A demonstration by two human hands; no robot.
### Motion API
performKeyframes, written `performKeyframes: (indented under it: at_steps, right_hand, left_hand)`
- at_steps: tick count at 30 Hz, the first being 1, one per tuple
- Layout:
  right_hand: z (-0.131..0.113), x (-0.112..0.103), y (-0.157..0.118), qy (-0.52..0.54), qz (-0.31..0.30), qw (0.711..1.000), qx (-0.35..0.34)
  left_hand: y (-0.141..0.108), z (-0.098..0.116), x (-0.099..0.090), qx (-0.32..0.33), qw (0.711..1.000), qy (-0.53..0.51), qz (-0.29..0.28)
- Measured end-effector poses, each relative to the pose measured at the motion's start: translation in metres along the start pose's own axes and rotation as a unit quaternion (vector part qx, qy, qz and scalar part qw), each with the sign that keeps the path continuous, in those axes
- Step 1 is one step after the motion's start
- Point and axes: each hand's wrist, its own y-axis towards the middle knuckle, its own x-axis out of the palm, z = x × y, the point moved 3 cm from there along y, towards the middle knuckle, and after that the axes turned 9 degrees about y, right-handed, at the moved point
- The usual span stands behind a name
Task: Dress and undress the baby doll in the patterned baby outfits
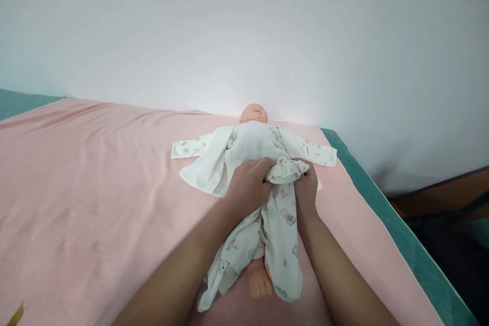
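The left hand (250,183) and right hand (306,186) have their fingers closed on the bunched waistband of white printed baby trousers (280,224), held over the lower body of a baby doll (254,114), with the legs hanging toward the wearer and a bare doll foot (260,280) showing between them. The doll lies on a pink sheet (95,204), its torso in a white top (254,140), amid an open white baby jacket (204,170) whose animal-printed sleeves spread to both sides; whether arms fill them I cannot tell.
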Motion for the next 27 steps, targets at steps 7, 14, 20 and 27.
performKeyframes:
  at_steps: [7,14,20,27]
  right_hand:
    - [-0.001,0.002,0.005,0.010,-0.019,0.997,-0.074]
    - [-0.001,0.001,0.002,-0.006,-0.039,0.998,-0.047]
    - [-0.001,0.002,-0.006,-0.008,-0.066,0.997,-0.032]
    - [-0.001,-0.002,-0.007,-0.003,-0.120,0.993,-0.020]
  left_hand:
    - [0.001,0.012,-0.002,0.049,0.990,-0.057,-0.117]
    - [-0.003,0.003,0.001,0.029,0.994,-0.089,-0.060]
    - [-0.004,-0.001,0.003,-0.016,0.999,-0.023,0.032]
    - [-0.005,0.004,0.003,0.005,0.994,0.094,0.052]
